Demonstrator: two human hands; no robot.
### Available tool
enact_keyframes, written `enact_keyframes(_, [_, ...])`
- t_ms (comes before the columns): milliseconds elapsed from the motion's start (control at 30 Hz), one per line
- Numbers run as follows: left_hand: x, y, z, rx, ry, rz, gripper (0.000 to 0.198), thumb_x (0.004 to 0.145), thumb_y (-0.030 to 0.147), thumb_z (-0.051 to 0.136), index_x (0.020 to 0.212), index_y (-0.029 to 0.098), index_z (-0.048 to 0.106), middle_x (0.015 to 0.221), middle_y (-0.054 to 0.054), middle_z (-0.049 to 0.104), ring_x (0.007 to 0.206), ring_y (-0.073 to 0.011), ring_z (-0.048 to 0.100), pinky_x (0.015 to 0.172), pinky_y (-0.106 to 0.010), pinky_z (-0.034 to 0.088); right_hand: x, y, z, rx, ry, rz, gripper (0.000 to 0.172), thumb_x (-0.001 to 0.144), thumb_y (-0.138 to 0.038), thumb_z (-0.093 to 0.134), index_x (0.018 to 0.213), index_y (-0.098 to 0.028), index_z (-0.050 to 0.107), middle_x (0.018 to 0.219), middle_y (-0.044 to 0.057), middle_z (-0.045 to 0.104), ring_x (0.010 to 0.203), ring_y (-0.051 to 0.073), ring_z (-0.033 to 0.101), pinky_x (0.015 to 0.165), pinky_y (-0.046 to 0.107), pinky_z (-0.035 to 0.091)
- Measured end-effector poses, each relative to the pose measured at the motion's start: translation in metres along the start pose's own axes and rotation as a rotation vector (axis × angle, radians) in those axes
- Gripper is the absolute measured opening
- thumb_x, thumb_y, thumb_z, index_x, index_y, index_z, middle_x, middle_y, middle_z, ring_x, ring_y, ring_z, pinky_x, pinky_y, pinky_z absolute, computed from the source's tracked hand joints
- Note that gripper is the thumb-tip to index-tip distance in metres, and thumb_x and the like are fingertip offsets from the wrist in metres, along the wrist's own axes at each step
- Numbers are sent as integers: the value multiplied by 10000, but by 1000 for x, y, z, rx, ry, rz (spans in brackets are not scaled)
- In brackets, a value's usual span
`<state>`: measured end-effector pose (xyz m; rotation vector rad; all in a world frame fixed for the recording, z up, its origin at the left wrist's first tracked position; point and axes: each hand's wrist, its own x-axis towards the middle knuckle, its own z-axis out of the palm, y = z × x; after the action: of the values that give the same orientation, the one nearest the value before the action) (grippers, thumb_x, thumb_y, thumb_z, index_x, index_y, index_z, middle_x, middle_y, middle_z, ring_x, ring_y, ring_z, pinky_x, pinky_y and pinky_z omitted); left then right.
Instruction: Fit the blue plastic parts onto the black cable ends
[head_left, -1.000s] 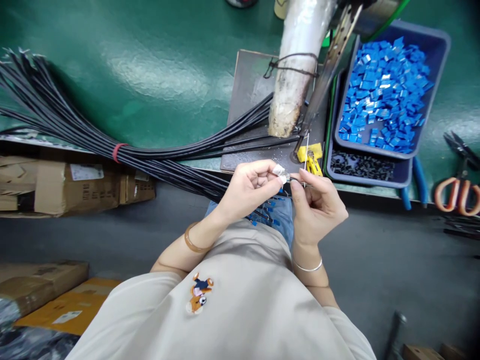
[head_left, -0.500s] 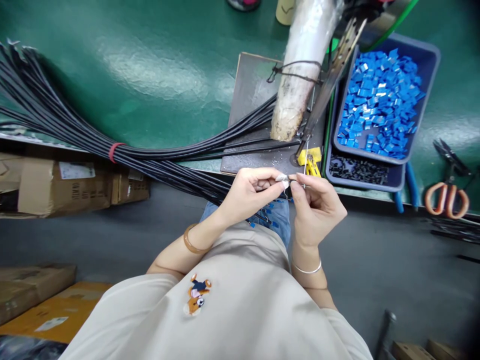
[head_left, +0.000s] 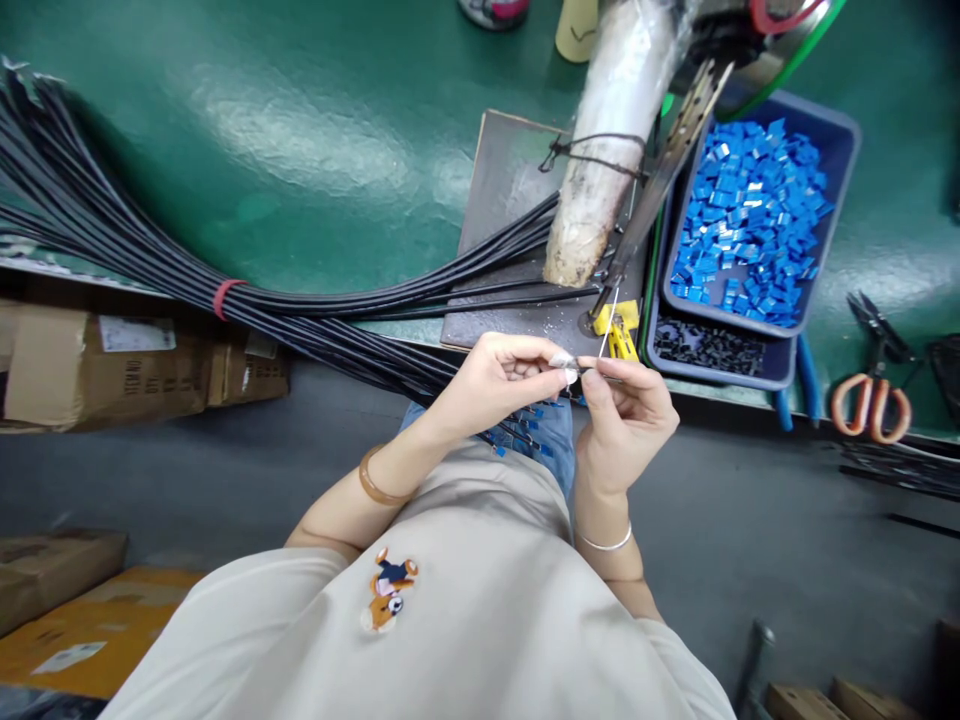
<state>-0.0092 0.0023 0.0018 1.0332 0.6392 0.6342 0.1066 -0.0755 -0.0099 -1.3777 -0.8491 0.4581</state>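
Just off the bench edge, the fingertips of my left hand (head_left: pixel 495 388) and my right hand (head_left: pixel 628 415) meet in a pinch. A thin dark wire end (head_left: pixel 581 371) shows between them; most of it is hidden by the fingers. Thumb and index finger are closed on each hand. Black cables (head_left: pixel 352 350) pass from the left under my left wrist, and several with small blue connectors (head_left: pixel 534 425) on their ends hang over my lap. Beyond my fingers, a thin bright wire (head_left: pixel 610 322) slants down in front of a yellow plastic tool (head_left: pixel 621 330).
A red band (head_left: pixel 225 298) ties the cable bundle on the green bench (head_left: pixel 315 130). A soldering stand's metal arm (head_left: pixel 660 185) and a wrapped white tube (head_left: pixel 604 160) overhang a dark board (head_left: pixel 491 180). To the right are a bin (head_left: pixel 844 165) of blue connectors and orange-handled scissors (head_left: pixel 874 405).
The view has shifted slightly, so the bins and scissors appear farther left. My right hand has turned a little; both hands keep the same pinch.
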Motion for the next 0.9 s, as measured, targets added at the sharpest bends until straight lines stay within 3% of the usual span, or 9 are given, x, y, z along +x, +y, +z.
enact_keyframes(267, [0,-1,-2,32,-21,8,197,716,255,773,749,96,661,640,-6,623,562,-55,530,535,-171,437,-1,0,-1,-36,5,20,121,779,-177,732,881,-239,713,839,-18,732,679,88,654,527,208,463])
enact_keyframes(400, [-1,-2,-2,15,-20,6,203,734,154,683,871,151,533,643,36,600,555,-50,548,558,-165,448,3,-10,-12,-166,-114,50,163,784,-179,728,931,-251,728,831,-22,720,475,28,408,420,214,268])
enact_keyframes(500, [-1,-2,-3,4,-38,3,268,723,126,650,896,180,453,662,53,584,574,-52,568,574,-166,451,7,-17,-22,-224,-231,51,211,794,-165,715,981,-261,725,831,-26,722,456,25,282,423,228,222])
enact_keyframes(800, [-6,-2,-6,80,-139,8,168,803,134,592,919,165,474,681,32,611,618,-63,591,606,-170,463,17,-28,-33,-451,-410,-124,318,818,-163,697,1113,-281,693,904,-15,729,472,36,302,457,232,313])
enact_keyframes(900, [-6,-1,-10,118,-184,59,172,826,191,643,969,144,558,737,3,655,645,-68,608,610,-168,466,18,-38,-40,-422,-327,-317,246,808,-213,714,1046,-273,729,791,-9,714,481,66,442,446,245,340])
